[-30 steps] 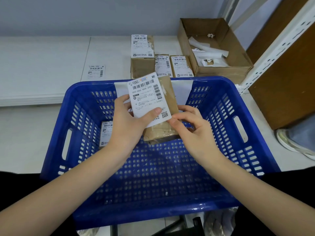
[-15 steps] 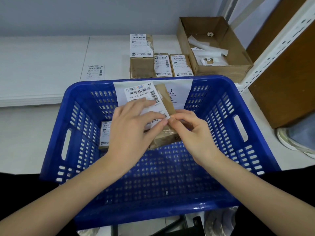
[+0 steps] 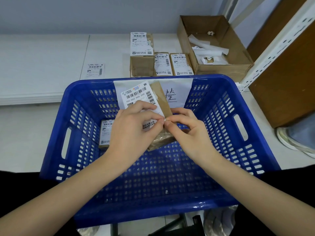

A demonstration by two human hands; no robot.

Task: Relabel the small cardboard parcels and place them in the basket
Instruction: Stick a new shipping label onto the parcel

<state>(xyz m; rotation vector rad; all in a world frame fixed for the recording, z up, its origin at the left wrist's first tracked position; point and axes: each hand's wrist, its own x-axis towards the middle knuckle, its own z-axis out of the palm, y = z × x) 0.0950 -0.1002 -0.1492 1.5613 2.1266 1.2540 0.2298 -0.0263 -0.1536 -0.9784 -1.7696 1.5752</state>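
Both hands over the blue plastic basket (image 3: 221,106), holding one small cardboard parcel (image 3: 162,137) tilted, above the basket floor, not resting on it. Left hand (image 3: 133,133) lies over the parcel's face with fingers curled onto the white shipping label (image 3: 136,97), pressing it down; the label's lower half is under the fingers, its top half with barcodes is visible. Right hand (image 3: 189,132) grips the parcel's right edge, thumb and forefinger pinched at the label's right edge, touching the left fingertips. Basket contents: one labelled parcel (image 3: 105,133) standing against the left inner wall, partly hidden by the left hand; the mesh floor holds a small white scrap (image 3: 166,191). A paper sign (image 3: 177,92) with a handwritten character is taped inside the basket's far wall. Behind the basket on the white shelf (image 3: 42,53): a tall labelled parcel (image 3: 141,53) and two lower labelled parcels (image 3: 162,63) (image 3: 181,63) side by side, touching. Open brown cardboard box (image 3: 242,68) to their right holds peeled white backing strips (image 3: 208,50) and paper bits. Loose label (image 3: 94,70) lies flat on the shelf, well left of the parcels.
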